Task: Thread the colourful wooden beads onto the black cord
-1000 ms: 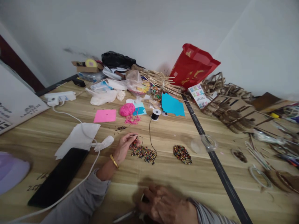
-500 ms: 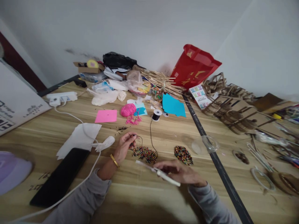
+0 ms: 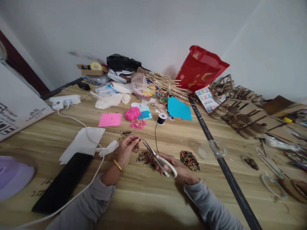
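My left hand (image 3: 127, 149) pinches the end of a beaded string (image 3: 135, 147), with multicoloured beads hanging beneath the fingers. In my right hand (image 3: 174, 164) is a pair of white-handled scissors (image 3: 165, 165), its blades pointing up and left to just beside the left fingertips. Whether the blades touch the black cord there is too small to tell. Under the blades lies a heap of beads (image 3: 145, 157), partly covered by the scissors and right hand. A second bundle of beads (image 3: 189, 160) rests to the right. Black cord runs down from a spool (image 3: 161, 118) toward the heap.
A black phone (image 3: 62, 182), white tissue (image 3: 82, 143) and white cable lie at the left. Behind my hands are a pink sheet (image 3: 109, 119), pink yarn (image 3: 132, 113) and blue paper (image 3: 179, 108). A clear round container (image 3: 217, 149) and small woven baskets (image 3: 248, 125) stand at the right.
My right hand has brought the scissors up and left, and their blades now reach the left fingertips. The left hand has stayed nearly still, still pinching the string.
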Motion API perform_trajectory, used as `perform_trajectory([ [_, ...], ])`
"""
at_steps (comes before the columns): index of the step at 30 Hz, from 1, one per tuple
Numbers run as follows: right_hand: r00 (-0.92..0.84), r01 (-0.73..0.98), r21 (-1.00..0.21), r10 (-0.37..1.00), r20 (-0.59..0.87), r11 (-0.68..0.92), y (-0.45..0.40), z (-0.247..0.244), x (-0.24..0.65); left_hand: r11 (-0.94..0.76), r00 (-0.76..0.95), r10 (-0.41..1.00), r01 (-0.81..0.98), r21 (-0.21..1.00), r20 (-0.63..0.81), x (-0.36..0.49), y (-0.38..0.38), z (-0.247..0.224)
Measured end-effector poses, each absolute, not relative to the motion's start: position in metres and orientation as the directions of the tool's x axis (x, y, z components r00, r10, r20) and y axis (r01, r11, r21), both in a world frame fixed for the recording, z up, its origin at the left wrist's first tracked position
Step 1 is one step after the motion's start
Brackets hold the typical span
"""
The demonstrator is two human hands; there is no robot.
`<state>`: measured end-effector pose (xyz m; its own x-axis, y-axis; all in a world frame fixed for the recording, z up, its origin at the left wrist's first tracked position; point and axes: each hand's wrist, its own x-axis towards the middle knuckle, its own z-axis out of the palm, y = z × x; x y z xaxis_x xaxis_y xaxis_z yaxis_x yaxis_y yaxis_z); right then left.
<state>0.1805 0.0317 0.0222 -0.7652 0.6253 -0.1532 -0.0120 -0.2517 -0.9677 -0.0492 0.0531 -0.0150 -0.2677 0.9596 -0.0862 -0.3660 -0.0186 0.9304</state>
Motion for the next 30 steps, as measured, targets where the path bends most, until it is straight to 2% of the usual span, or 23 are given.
perform_trajectory([
  [5, -0.748, 0.014, -0.965, 0.638, -0.183, -0.261, 0.037, 0.023, 0.166, -0.036, -0.297, 0.951, -0.373, 0.927, -0.083, -0.048, 0.053, -0.011],
  [15, -0.679, 0.125, -0.989, 0.720, -0.141, -0.075, 0.051, 0.018, 0.145, -0.011, -0.282, 0.955, -0.359, 0.933, -0.097, -0.047, 0.052, -0.011],
  [23, -0.650, 0.078, -0.990, 0.746, -0.142, -0.121, 0.064, 0.001, 0.134, 0.002, -0.280, 0.953, -0.365, 0.931, -0.112, -0.047, 0.050, -0.007],
  [30, -0.658, 0.103, -0.985, 0.734, -0.170, -0.136, 0.071, 0.004, 0.129, -0.001, -0.293, 0.949, -0.376, 0.926, -0.118, -0.048, 0.051, -0.008],
])
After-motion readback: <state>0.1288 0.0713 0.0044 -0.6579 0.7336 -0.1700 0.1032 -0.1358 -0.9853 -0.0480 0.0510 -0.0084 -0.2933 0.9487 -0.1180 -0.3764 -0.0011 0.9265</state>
